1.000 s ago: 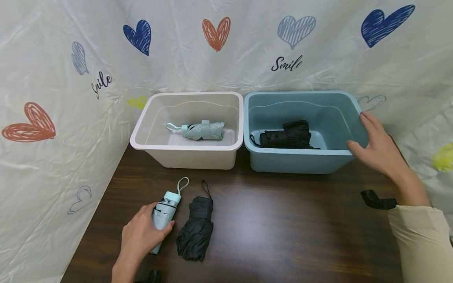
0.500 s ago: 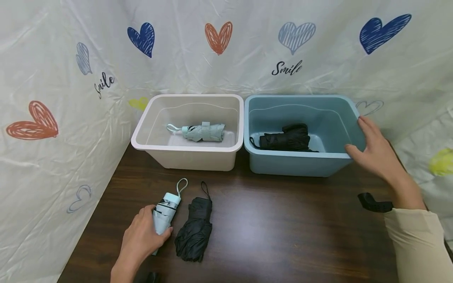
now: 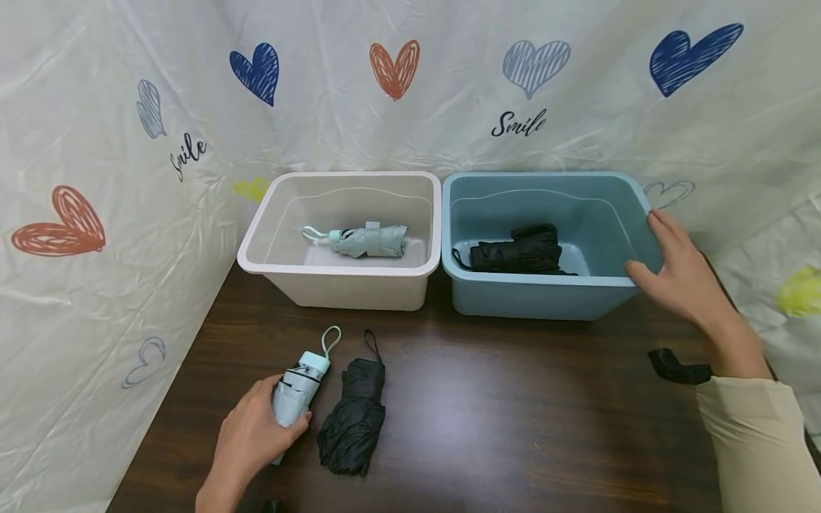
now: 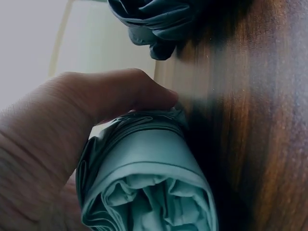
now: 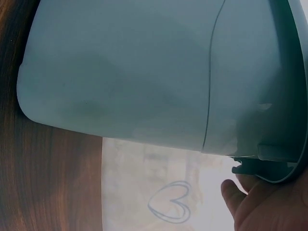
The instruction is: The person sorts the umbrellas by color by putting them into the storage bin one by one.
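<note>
My left hand [image 3: 253,431] grips a folded light-blue umbrella [image 3: 298,388], thumb on its right side, low over the table. The umbrella's pale handle and wrist loop point away from me. In the left wrist view the rolled fabric end [image 4: 154,192] faces the camera, with the thumb across its top. Just right of it lies a folded black umbrella [image 3: 353,420], its loop also pointing away. My right hand [image 3: 683,271] holds the right rim of a blue bin [image 3: 532,299], thumb at the front corner; its fingertips are partly hidden under the rim in the right wrist view.
A cream bin [image 3: 353,288] stands beside the blue one and holds another light-blue umbrella [image 3: 368,240]. Inside the blue bin lies another black umbrella [image 3: 519,249]. A white sheet printed with hearts [image 3: 394,69] hangs behind the dark wooden table [image 3: 513,413].
The head view has tilted a little. My left hand and the light-blue umbrella have shifted only slightly, while the right hand keeps its hold on the blue bin's rim.
</note>
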Tool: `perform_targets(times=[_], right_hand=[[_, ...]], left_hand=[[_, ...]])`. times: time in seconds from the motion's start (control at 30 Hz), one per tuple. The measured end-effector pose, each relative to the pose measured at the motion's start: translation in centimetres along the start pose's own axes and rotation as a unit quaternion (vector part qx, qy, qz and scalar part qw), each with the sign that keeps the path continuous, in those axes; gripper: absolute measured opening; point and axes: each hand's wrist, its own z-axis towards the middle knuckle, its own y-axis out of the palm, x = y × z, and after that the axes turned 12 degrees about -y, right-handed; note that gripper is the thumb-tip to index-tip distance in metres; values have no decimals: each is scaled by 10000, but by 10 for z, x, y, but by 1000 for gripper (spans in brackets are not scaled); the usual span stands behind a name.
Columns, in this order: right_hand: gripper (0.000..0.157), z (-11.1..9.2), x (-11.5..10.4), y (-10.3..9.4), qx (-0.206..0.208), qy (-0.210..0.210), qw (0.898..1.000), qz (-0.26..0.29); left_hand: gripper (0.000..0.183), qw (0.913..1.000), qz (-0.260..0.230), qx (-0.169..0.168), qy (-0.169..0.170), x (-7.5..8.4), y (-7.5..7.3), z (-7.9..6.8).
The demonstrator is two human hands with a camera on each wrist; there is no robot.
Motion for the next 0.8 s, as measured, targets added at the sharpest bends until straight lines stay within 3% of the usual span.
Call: perform_targets(times=[0.8], right_hand=[[85,-2,1,1,91,-123,9999,42]], left_hand=[[83,9996,-264,10,-50,-1,-7,-2]])
